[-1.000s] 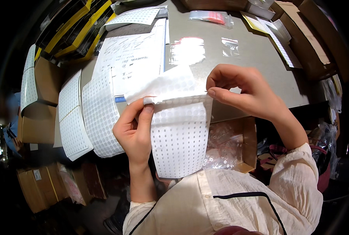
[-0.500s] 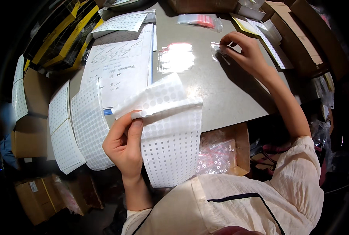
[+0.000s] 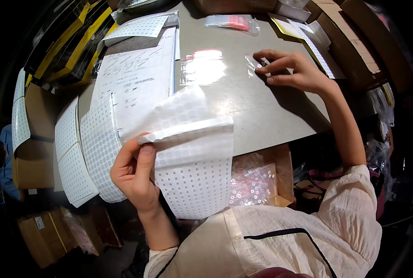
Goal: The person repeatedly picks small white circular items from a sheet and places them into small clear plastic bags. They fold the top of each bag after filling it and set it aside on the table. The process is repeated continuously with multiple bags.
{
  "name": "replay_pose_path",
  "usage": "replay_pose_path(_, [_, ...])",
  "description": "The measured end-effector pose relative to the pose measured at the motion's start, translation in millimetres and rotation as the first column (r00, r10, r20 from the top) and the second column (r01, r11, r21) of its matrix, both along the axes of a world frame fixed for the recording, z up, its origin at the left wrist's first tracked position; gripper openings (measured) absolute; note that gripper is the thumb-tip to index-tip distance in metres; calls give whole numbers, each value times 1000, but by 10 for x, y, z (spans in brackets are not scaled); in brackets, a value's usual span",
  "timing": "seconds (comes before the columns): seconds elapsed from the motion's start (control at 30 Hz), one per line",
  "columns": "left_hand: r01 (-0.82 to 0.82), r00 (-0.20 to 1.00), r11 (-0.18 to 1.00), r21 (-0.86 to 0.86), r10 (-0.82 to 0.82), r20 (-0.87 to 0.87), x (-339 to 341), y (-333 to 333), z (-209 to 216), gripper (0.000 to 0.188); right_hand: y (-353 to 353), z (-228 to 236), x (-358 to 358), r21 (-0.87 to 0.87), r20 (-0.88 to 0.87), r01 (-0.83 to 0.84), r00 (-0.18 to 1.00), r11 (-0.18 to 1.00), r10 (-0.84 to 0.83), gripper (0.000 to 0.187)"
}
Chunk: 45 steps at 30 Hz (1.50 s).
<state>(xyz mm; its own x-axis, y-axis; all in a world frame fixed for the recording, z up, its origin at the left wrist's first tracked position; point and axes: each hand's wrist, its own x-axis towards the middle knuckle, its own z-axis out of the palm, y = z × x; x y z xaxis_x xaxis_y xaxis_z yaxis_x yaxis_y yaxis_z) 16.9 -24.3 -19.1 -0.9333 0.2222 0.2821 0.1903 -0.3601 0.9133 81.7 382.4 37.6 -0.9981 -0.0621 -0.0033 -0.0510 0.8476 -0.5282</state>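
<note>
Sticker sheet (image 3: pixel 195 185) hangs at the near edge of a grey table (image 3: pixel 262 123), its top folded over; cardboard boxes (image 3: pixel 42 111) crowd the dim room's left side. My left hand (image 3: pixel 137 178) pinches the fold's left end between thumb and forefinger. My right arm reaches over the table, the right hand (image 3: pixel 292 69) loosely curled at a small clear bag (image 3: pixel 251 65); whether its fingertips grip it, I cannot tell. Written papers (image 3: pixel 137 69) lie partly under the sheet, beside a glaring pile of bags (image 3: pixel 206 67). Below, the sheet partly blocks my view of an open carton (image 3: pixel 284 171) holding bagged white rings (image 3: pixel 250 187).
</note>
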Motion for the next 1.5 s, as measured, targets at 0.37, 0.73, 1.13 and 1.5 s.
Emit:
replay_pose_path(0.37, [172,983,955,240,-184,27,-115,-96,-65,27,-798,261,717,-559,-10,-362,902,746,431,30])
replay_pose_path(0.73, [315,936,933,-175,-335,-103,124,-22,359,18,-1112,271,-114,-739,244,84,958,668,150,78])
replay_pose_path(1.13, [46,822,887,-460,-295,-487,-270,-187,1094,13,-1411,656,-656,-808,-103,-286,929,514,354,61])
replay_pose_path(1.5, [157,974,911,-381,-206,-92,-214,-57,1144,22,-1233,598,-750,-674,-395,-470,881,570,260,44])
